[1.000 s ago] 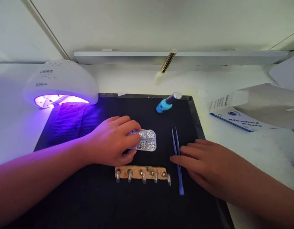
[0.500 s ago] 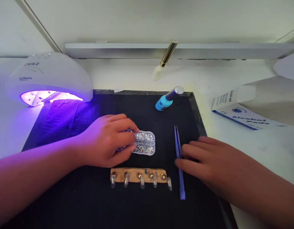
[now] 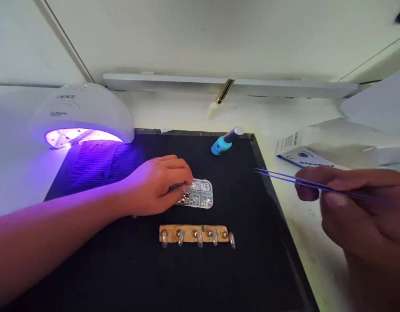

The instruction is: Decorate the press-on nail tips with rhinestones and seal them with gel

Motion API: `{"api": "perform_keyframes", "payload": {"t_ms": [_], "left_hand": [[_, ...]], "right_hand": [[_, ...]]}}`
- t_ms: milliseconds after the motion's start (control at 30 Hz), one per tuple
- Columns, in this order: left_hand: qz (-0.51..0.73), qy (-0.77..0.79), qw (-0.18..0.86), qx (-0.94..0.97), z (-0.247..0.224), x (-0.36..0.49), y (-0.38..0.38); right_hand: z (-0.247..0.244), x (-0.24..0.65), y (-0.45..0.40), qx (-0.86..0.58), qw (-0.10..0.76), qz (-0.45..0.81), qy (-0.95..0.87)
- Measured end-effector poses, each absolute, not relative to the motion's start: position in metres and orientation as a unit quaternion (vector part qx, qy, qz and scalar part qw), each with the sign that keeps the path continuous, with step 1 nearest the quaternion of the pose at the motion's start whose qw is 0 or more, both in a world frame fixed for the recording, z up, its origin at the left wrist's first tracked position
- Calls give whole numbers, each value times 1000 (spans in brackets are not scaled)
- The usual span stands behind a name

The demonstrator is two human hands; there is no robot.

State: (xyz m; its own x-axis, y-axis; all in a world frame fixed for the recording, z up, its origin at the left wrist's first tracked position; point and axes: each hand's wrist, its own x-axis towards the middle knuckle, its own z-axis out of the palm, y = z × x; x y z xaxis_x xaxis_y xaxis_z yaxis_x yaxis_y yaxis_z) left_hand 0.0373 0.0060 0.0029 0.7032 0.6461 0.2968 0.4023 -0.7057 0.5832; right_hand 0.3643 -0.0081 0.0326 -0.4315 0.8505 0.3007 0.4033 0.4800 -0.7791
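My right hand point(image 3: 352, 208) is closed around blue tweezers point(image 3: 284, 176), raised at the right edge of the black mat. Their two slim tips point left and stand slightly apart. My left hand point(image 3: 164, 184) curls over the left part of a clear compartment case of small rhinestones point(image 3: 204, 193), hiding those compartments. In the uncovered ones lie silvery and coloured stones. On the near side of the case is a wooden strip point(image 3: 186, 234) with several round brass-coloured mounts. Clear false nails point(image 3: 200, 239) stick out from it toward me.
A white nail lamp point(image 3: 92, 104) glows purple at the left, over a ribbed cloth point(image 3: 95, 164). A blue polish bottle point(image 3: 221, 145) is on the black mat point(image 3: 186, 277); a pale bottle with a black-and-gold cap point(image 3: 225, 91) is behind it. An alcohol pads box point(image 3: 294, 149) lies at the right.
My right hand has picked up the tweezers from the mat and lifted them rightward, turning the tips left. My left hand stays at the case. The camera view has shifted a little.
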Motion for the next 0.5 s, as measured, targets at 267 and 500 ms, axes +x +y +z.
{"api": "perform_keyframes", "payload": {"t_ms": [267,500], "left_hand": [[261,314,313,857,3,37,14],[235,328,316,859,0,37,12]], "right_hand": [[60,325,-28,-394,485,423,-656],[64,308,-24,-359,334,450,-746]]}}
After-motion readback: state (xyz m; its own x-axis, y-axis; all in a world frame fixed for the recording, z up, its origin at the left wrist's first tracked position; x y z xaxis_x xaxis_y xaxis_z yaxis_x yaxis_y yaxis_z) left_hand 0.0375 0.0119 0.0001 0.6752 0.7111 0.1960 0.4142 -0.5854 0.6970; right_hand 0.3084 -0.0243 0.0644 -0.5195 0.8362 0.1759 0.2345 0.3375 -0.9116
